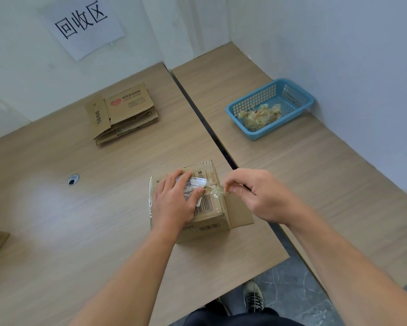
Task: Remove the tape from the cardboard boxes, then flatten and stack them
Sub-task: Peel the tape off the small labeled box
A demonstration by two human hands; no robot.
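So your left hand (174, 198) lies flat on the box (193, 208), pinning it near the desk's (103, 220) right edge, beside the gap. Your right hand (256, 196) pinches a tape (217, 191) strip, lifted off the top. Flat stack (124, 114) sits well back; basket (270, 107) across the gap, bare desk between.

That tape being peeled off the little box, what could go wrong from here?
The clear tape pinched by the right hand looks thin and stretched, so it may snap and leave a stub. It runs across the shipping label, which could tear off with it. If the left hand eases up, the box might slide.
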